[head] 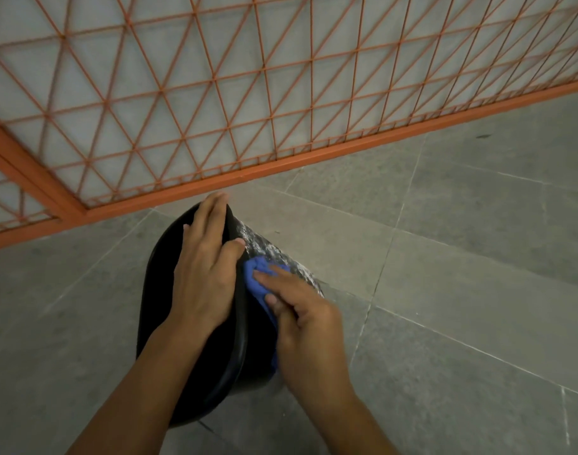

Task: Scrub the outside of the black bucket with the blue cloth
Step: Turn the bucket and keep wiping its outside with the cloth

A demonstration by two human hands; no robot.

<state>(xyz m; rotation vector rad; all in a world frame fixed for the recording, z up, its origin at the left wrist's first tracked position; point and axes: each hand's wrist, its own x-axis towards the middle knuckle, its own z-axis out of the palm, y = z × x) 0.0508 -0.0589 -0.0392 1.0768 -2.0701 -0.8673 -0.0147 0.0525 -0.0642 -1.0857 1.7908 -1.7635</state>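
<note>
So the black bucket (169, 290) is tipped over on its side on the grey tiled floor (445, 257), just in front of an orange metal grille (215, 93). Its open mouth faces left, and the outer wall faces right with whitish soapy streaks on it. The left hand (205, 267) lies across the rim, fingers fairly straight reaching into the opening and thumb hooked over the edge onto the outside, so it's gripping the rim. The right hand (300, 310) has the blue cloth (259, 280) bunched under its curled fingers, pressed against the bucket's outer wall right beside the left thumb.
</note>
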